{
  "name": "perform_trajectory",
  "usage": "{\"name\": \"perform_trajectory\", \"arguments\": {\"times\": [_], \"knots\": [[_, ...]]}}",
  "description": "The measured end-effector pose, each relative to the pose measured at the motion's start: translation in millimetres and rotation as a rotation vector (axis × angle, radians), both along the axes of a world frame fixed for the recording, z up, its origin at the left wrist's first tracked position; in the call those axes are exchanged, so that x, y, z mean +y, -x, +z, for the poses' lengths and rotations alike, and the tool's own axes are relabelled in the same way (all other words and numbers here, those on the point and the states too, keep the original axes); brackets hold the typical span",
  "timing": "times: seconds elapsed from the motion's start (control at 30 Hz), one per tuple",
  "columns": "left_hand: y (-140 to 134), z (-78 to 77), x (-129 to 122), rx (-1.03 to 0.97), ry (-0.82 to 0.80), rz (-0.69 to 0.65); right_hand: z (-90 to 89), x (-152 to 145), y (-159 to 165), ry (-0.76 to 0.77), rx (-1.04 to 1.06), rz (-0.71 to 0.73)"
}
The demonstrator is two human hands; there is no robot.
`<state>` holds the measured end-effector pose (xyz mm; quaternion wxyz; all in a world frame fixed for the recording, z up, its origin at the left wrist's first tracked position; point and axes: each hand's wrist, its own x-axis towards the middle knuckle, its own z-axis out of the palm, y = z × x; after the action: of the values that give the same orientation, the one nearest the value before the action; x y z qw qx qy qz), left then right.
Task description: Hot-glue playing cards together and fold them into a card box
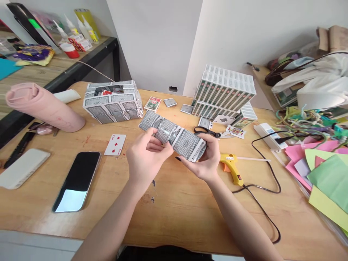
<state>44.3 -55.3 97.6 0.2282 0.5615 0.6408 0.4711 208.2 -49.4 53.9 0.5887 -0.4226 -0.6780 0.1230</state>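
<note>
A strip of patterned playing cards [187, 144], joined end to end with their backs up, is held above the middle of the table. My right hand [203, 157] is closed around its right end, thumb along the near edge. With curled fingers my left hand [148, 152] grips the near edge toward the middle, where the surface looks shiny. Beyond the strip stands an open-topped box [112, 107] built of the same cards. A five of diamonds-like red card [115, 145] lies face up left of my left hand. The yellow glue gun [231, 168] rests right of my right hand.
Stacked card packs [224, 90] stand at the back right, near black-handled scissors [206, 131] and loose cards. A phone [77, 181], white power bank [24, 168] and pink roll [45, 105] lie left. A black cord [269, 214], power strip [268, 134] and coloured paper [328, 177] occupy the right.
</note>
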Motion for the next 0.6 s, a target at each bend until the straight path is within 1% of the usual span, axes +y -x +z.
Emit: {"name": "perform_trajectory", "arguments": {"times": [0.1,0.23,0.3,0.37,0.4,0.47,0.53,0.6], "knots": [[-0.5,4.5,-6.9,0.164,-0.029,0.081,-4.2,-2.8,6.9,0.040,0.062,0.021],[-5.4,-1.9,-16.7,0.229,-0.075,0.124,-14.0,-9.9,3.4,0.082,0.095,0.082],[-7.5,-7.9,-23.3,0.255,-0.118,0.129,-17.1,-13.9,-6.2,0.125,0.063,0.149],[-7.9,-12.7,-30.6,0.284,-0.146,0.120,-14.4,-16.8,-18.8,0.234,-0.051,0.271],[-7.3,-13.9,-33.9,0.298,-0.154,0.106,-10.1,-17.3,-25.0,0.288,-0.091,0.334],[-4.9,-13.0,-38.6,0.320,-0.161,0.044,5.3,-16.2,-34.6,0.301,-0.088,0.435],[-0.7,-6.8,-40.0,0.344,-0.159,-0.047,27.8,-13.1,-38.3,0.250,-0.140,0.434],[4.9,4.8,-38.0,0.375,-0.141,-0.150,52.3,-9.7,-36.2,0.206,-0.334,0.410]]}}
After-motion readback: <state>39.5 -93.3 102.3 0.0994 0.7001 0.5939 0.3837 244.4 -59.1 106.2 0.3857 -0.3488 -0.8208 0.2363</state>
